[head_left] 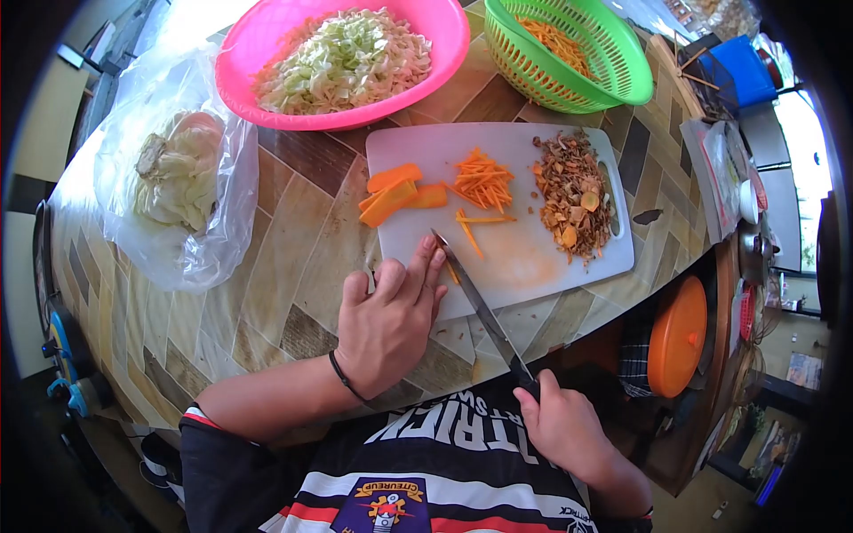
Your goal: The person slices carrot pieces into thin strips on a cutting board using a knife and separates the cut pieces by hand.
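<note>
My right hand (564, 426) is closed around the black handle of a kitchen knife (487, 315), its blade slanting up and left onto the white cutting board (533, 258). My left hand (391, 306) has its fingers bent and pressed down at the board's lower left, right beside the blade. Under those fingertips is a carrot slice, mostly hidden; a thin orange edge shows along the knife. Above them lie flat carrot slices (391, 195) and a heap of carrot sticks (484, 180). A few loose sticks (468, 233) rest near the blade tip.
Brown peelings and carrot ends (573, 195) cover the board's right side. A pink basin (346, 115) of shredded cabbage and a green colander (613, 80) with carrot strips stand behind. At left, a cabbage (178, 173) sits in a clear plastic bag (235, 213). An orange lid (680, 338) is at right.
</note>
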A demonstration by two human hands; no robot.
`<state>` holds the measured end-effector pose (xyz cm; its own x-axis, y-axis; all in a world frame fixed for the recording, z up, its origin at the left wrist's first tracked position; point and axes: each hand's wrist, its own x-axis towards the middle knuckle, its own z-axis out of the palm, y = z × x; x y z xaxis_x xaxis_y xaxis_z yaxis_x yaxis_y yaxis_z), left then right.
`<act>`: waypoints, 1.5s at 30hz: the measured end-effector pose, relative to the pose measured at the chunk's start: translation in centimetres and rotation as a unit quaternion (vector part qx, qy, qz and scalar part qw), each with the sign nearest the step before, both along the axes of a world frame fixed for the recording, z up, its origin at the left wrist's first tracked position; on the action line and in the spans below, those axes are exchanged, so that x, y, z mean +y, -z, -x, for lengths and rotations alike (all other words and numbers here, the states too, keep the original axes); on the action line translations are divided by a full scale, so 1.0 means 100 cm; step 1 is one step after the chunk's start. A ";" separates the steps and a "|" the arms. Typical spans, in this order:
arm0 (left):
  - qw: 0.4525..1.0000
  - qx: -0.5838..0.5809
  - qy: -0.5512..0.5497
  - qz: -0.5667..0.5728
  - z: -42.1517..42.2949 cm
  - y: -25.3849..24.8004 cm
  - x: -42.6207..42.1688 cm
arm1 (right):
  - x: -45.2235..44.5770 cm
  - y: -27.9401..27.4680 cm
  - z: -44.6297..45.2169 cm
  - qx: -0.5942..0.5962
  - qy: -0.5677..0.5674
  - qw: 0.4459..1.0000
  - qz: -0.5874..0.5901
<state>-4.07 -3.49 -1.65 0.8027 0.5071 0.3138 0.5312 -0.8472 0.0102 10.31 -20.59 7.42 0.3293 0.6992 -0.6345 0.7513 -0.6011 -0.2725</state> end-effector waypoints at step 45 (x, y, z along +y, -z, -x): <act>0.953 0.001 0.175 0.247 -0.064 -0.052 0.046 | -0.035 0.072 -0.126 -0.184 -0.084 0.882 -0.425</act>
